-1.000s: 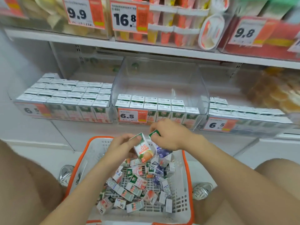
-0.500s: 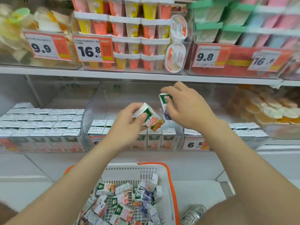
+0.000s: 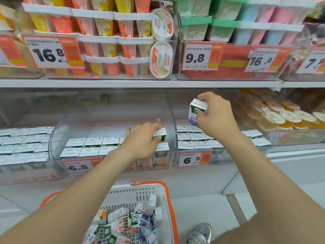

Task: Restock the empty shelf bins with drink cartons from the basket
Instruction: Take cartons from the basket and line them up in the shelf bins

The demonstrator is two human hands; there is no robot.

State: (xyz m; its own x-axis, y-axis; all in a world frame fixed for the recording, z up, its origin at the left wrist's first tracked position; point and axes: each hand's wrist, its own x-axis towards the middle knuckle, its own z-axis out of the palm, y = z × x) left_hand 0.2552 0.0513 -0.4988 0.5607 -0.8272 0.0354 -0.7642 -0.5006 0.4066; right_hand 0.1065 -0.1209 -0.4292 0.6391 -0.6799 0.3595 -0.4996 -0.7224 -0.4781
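The left hand [image 3: 142, 140] grips a green-and-white carton [image 3: 161, 134] low inside the middle bin [image 3: 59, 131], near its right wall. It should go down upright, flush against the standing cartons [image 3: 91, 142]. The right hand [image 3: 217, 118] pinches a purple carton [image 3: 197, 110] above the right bin [image 3: 226, 156], and this one probably belongs behind the rows there. More cartons lie in the basket [image 3: 169, 196].

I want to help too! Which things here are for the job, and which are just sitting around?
Job: basket, its loose cartons, middle bin, right bin, left hand with a green carton, right hand with a purple carton.
Just there: coloured cups, round tubs, shoe.
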